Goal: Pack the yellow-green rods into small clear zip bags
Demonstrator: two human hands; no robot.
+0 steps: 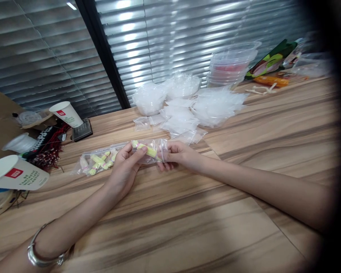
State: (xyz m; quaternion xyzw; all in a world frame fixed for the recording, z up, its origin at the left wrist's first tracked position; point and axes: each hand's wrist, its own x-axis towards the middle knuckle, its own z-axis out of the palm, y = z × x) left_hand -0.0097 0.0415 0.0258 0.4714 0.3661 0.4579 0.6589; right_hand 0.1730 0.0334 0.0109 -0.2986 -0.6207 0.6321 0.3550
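Between my two hands, just above the table, is a small clear plastic bag (152,160) with a yellow bundle (150,150) inside, tied with a bit of pink. My left hand (127,163) pinches its left side, thumb on top over the bundle. The bag's right end is gripped between the thumb and fingers of my right hand (182,154). Beside my left hand, more filled clear bags (95,161) lie on the wood, with yellow and pale bundles in them. A heap of small clear plastic bags (177,117) lies beyond my right hand.
Clear plastic bowls (150,99) and stacked tubs (229,66) stand along the blinds. A green package (272,58) and an orange item (271,80) lie at the far right. Paper cups (66,113), dark red fringe (49,149) and a black box (82,130) are at the left.
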